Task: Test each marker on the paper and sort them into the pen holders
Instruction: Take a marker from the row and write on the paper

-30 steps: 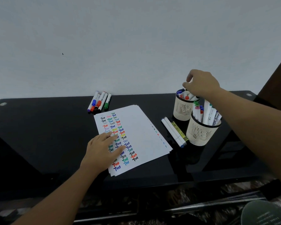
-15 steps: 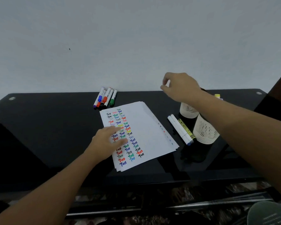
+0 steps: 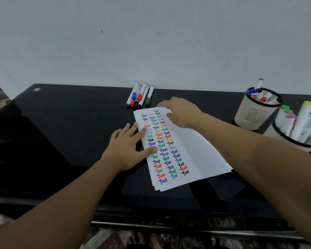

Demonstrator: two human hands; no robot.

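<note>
- Five or so capped markers (image 3: pixel 140 95) lie bunched at the back of the black counter (image 3: pixel 65 123), just beyond the far edge of the paper (image 3: pixel 190 153); these look untested, so the sorting is probably unfinished.
- Left hand (image 3: pixel 127 148) lies flat with fingers spread, pressing the paper's left edge; the right hand (image 3: pixel 182 112) hovers over the far end of the sheet, fingers loosely extended toward the markers, holding nothing.
- Several sheets are stacked and fanned; if the left hand lifts, a pen stroke could drag the top sheet askew.
- Reaching into the tight bunch risks knocking neighbours, which may roll along the glossy counter.
- Both pen holders (image 3: pixel 255 112) stand at the right, crowded with markers; the nearer holder (image 3: pixel 294 141) sits close to the right forearm, so a careless sweep could tip it.
- Fresh ink under the left fingers could smear.
</note>
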